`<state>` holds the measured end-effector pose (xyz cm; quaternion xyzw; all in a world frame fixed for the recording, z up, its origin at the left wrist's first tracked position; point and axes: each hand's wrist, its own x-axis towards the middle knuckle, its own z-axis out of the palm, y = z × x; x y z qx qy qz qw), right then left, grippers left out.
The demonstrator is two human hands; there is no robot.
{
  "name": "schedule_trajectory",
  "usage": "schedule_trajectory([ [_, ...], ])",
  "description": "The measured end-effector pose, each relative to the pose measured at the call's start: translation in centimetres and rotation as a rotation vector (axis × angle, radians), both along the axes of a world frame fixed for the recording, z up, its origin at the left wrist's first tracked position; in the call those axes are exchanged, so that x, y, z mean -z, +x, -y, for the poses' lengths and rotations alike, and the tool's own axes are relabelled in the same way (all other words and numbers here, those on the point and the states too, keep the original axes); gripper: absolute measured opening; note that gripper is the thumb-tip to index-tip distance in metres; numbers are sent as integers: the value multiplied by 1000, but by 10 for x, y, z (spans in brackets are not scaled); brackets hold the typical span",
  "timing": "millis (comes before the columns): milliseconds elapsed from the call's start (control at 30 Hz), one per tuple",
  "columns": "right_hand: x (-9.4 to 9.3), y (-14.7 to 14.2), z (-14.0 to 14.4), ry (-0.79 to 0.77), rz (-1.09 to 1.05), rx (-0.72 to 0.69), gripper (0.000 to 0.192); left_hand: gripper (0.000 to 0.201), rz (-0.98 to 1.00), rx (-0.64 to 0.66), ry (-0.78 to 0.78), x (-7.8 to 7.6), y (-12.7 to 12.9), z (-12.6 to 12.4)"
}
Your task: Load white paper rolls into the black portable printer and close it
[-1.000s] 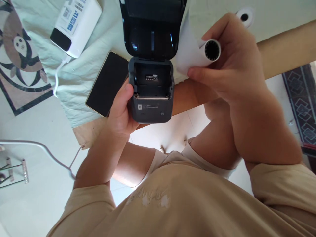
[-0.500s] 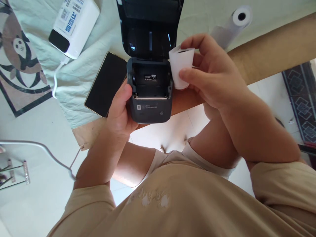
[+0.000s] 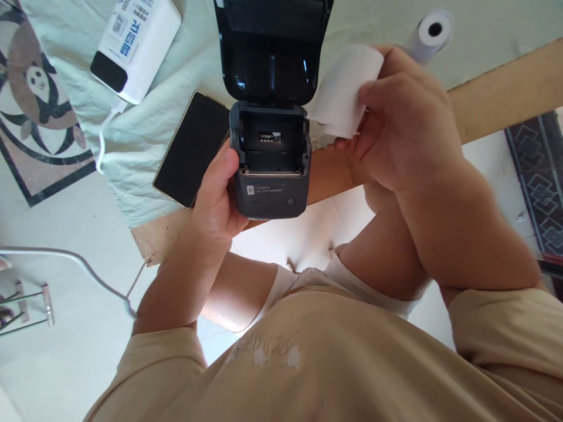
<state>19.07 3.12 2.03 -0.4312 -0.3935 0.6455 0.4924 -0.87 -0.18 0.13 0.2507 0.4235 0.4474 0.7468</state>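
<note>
Gripping a paper roll (image 3: pixel 345 88) in closed fingers, the right hand (image 3: pixel 404 126) holds it just right of the open printer (image 3: pixel 270 167), axis slanting up-right; the left hand (image 3: pixel 217 196) clasps the printer's side.

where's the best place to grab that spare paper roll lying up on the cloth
Grip the spare paper roll around its curved sides, coming down from above. It lies on its side on the cloth with its open core facing the camera, so fingers can close across its width. The right hand is nearest.
</note>
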Motion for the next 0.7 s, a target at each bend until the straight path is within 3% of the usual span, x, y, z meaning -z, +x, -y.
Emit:
schedule_trajectory([
  [167, -1, -2, 1, 28, -30, -33, 31, 51, 37, 38, -8, -1, 0, 0],
  [367, 4, 4, -8, -210, -76, 26, 41, 49, 29, 6, 15, -1, 0, -1],
  [600, 4, -2, -4, 9, -55, 40, 38, 52, 23, 23, 20, 0, -2, -2],
  [700, 4, -1, -8, -107, -96, -26, 49, 54, 14, 34, 29, 1, -2, -2],
])
